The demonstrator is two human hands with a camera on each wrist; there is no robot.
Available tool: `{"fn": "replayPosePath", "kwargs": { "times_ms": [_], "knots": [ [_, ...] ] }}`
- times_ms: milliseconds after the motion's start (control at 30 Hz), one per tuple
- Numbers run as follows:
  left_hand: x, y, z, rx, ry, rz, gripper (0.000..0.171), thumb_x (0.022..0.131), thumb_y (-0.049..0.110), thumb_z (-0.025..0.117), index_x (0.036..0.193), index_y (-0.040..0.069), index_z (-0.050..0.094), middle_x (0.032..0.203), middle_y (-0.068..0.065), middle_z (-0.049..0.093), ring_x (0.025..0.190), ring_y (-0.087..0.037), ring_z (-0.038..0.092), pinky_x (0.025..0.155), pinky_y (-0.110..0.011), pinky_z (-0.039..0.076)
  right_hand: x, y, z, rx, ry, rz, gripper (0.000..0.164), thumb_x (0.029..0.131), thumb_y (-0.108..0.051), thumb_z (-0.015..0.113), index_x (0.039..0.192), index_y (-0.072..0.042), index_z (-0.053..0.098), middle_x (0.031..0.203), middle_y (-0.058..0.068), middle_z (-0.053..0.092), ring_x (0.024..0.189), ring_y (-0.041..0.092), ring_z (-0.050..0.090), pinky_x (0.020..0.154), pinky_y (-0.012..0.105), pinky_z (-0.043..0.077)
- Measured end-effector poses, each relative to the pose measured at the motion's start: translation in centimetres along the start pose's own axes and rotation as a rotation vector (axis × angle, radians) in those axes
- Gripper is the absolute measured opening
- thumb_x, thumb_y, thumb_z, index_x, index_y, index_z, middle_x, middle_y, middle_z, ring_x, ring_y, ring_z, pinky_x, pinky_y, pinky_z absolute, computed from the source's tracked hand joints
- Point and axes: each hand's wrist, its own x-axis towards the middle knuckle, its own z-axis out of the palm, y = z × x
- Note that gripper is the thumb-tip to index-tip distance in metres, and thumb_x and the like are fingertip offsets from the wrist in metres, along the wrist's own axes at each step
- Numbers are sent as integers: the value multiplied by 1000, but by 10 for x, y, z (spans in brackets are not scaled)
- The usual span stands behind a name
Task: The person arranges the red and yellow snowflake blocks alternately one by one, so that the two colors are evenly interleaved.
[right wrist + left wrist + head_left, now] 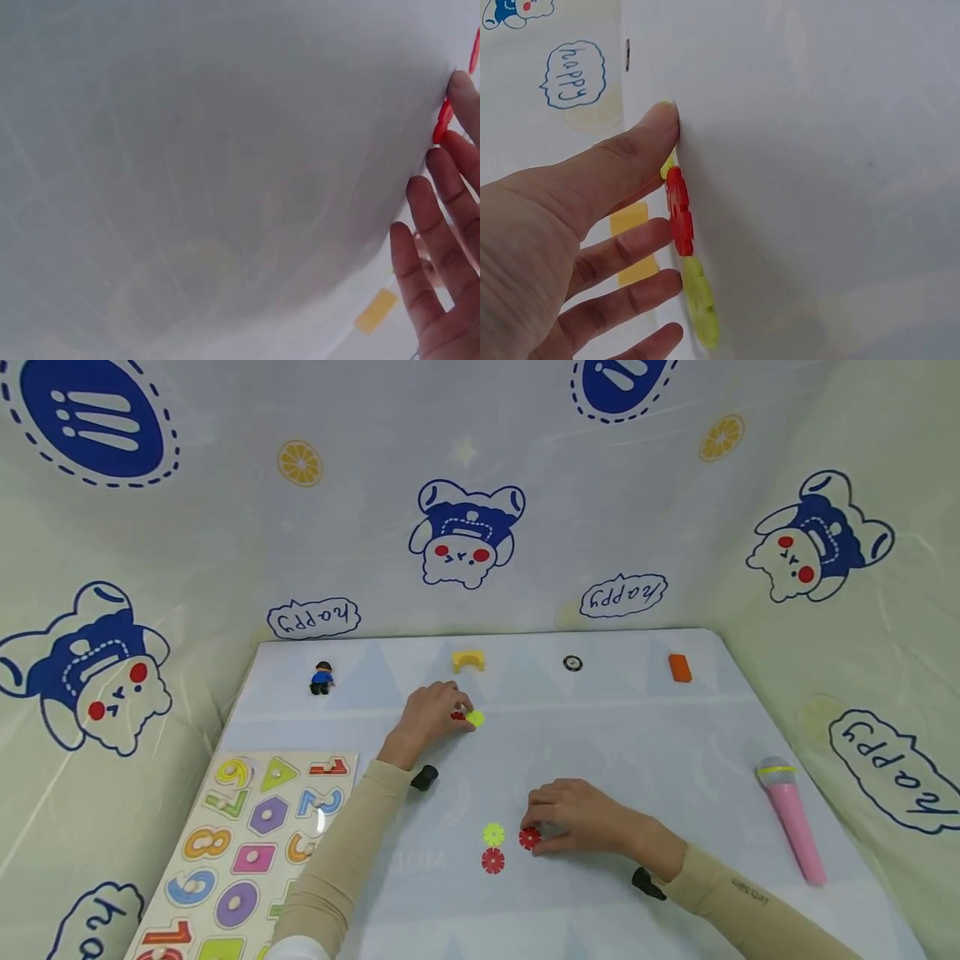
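My left hand (pixel 435 714), reaching in from the left, pinches a yellow-green flower-shaped disc (pixel 476 718) between thumb and fingertips. A red disc (pixel 679 210) lies beside it under the fingers, and another yellow-green disc (pixel 700 300) shows near the lower fingertips in the left wrist view. Closer to me, the right hand (pixel 573 814) holds a notched red disc (pixel 529 837) between thumb and index finger, its other fingers spread in the right wrist view. Just left of that hand, a yellow-green disc (pixel 493 835) sits against a red disc (pixel 492 861) on the table.
Along the far edge stand a toy figure (pixel 322 678), a yellow arch block (pixel 468 661), a small wheel (pixel 573 663) and an orange block (pixel 680 668). A number-and-shape puzzle board (pixel 258 817) lies under the left forearm. At right is a pink toy microphone (pixel 795 827).
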Motion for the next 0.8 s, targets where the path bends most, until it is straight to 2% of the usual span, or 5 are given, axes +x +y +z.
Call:
{"fn": "replayPosePath", "kwargs": {
  "times_ms": [167, 333, 467, 600, 800],
  "knots": [
    [0, -1, 0, 4, 12, -8, 34, 90, 41, 91, 116, 21, 86, 108, 0, 74, 99, -21, 67, 83, -37, 56, 3, 0, 0, 14, -3, -1, 27, 92, -43, 89, 109, -25, 79, 99, -15, 69, 92, -1, 63, 88, 22, 57],
    [-1, 0, 1, -5, 7, -17, 33, 90, 42, 90, 116, 21, 86, 108, 0, 74, 99, -21, 67, 82, -37, 56, 9, 3, -4, 8, -29, 38, 26, 89, -40, 89, 106, -25, 77, 96, -15, 68, 86, -4, 60, 83, 21, 56],
    [-2, 0, 2, 4, 4, -20, 33, 90, 42, 90, 116, 22, 86, 108, 0, 74, 100, -21, 68, 82, -37, 56, 23, 18, -13, 37, -43, 159, 23, 89, -38, 88, 105, -25, 77, 95, -16, 69, 82, -3, 57, 76, 20, 53],
    [-1, 0, 1, 8, 9, -24, 33, 90, 42, 91, 116, 22, 86, 108, 0, 75, 101, -21, 68, 83, -37, 56, 46, 44, -26, 95, -37, 302, 23, 91, -36, 89, 106, -23, 78, 97, -14, 71, 85, 3, 61, 76, 23, 54],
    [1, 2, 2, -21, 1, -51, 32, 90, 40, 91, 116, 21, 86, 110, -1, 75, 101, -21, 67, 86, -37, 56, 84, 77, -35, 48, -27, 391, 26, 92, -35, 89, 109, -18, 78, 99, -8, 72, 84, 8, 63, 78, 28, 54]
  ]
}}
